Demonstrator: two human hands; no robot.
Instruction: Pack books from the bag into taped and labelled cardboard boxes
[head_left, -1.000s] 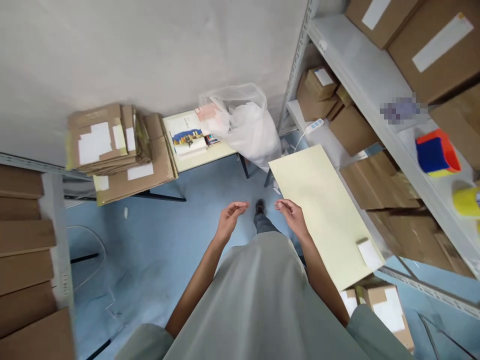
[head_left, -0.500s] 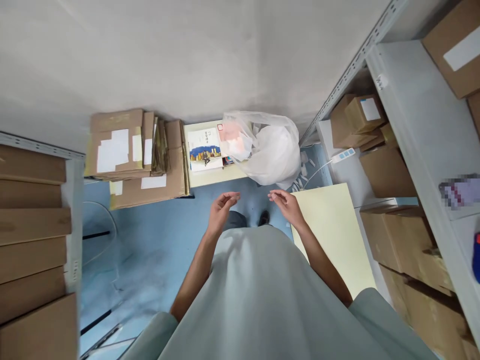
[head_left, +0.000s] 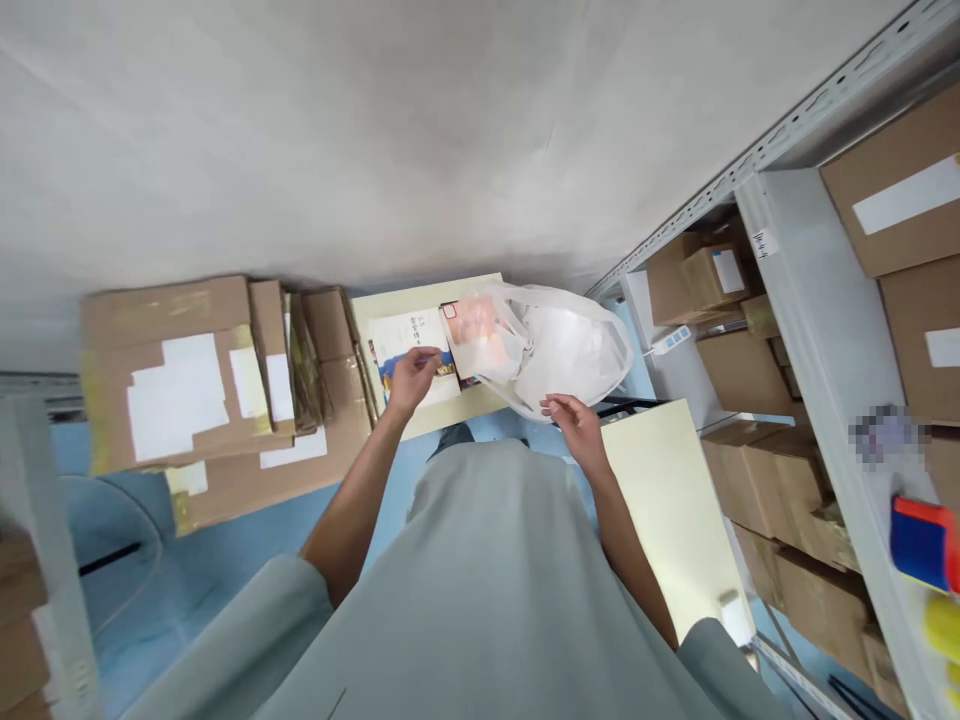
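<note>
My left hand point(head_left: 416, 380) is over a white book point(head_left: 409, 332) with a blue and yellow picture on its cover. Its fingers are stretched out and loosely bent, with nothing seen in them; whether they touch the cover I cannot tell. Right of the book lies a translucent white plastic bag point(head_left: 574, 345), partly covering a pinkish book point(head_left: 476, 322). At the bag's near edge my right hand point(head_left: 576, 425) is open, fingers slightly curled and holding nothing. Contact with the bag is unclear. Books and bag rest on a pale yellow tabletop point(head_left: 426, 416).
Flattened cardboard boxes point(head_left: 202, 310) are stacked at the table's left end. A second pale yellow board point(head_left: 660, 490) is by my right arm. Metal shelving point(head_left: 814, 240) holds cardboard boxes on the right, with a white power strip point(head_left: 670, 341). A wall rises behind the table.
I have come closer to the table. My left hand has moved forward and left over the white book, and my right hand has moved up to the bag's near edge.
</note>
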